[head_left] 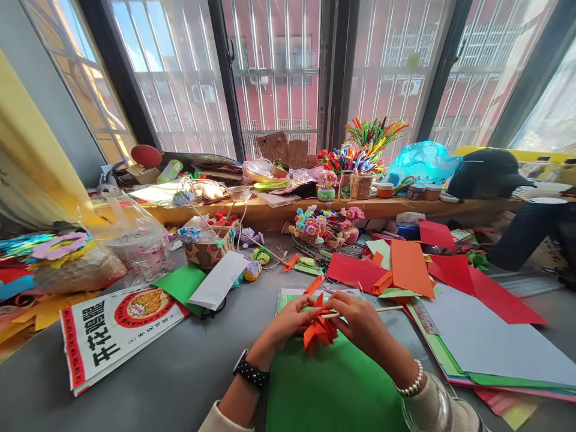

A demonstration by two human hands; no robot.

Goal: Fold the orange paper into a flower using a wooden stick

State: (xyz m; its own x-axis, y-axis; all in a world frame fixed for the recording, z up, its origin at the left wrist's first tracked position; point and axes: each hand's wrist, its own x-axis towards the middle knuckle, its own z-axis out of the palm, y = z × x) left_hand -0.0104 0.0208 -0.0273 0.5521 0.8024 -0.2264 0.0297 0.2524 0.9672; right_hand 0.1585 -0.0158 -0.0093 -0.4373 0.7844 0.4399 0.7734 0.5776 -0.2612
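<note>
Both my hands meet over a green paper sheet (333, 384) near the table's front edge. My left hand (288, 324), with a black watch on its wrist, pinches a folded orange paper flower (320, 331). My right hand (360, 324), wearing a pearl bracelet, holds the same flower and a thin wooden stick (387, 309) that pokes out to the right. The flower's pleated petals hang below my fingers.
Red, orange and green paper sheets (407, 267) lie to the right, a large grey sheet (490, 342) beyond them. A printed bag (112, 327) and plastic bags sit left. Baskets of paper flowers (326, 228) and craft clutter fill the window ledge. Another person's dark sleeve (531, 234) is far right.
</note>
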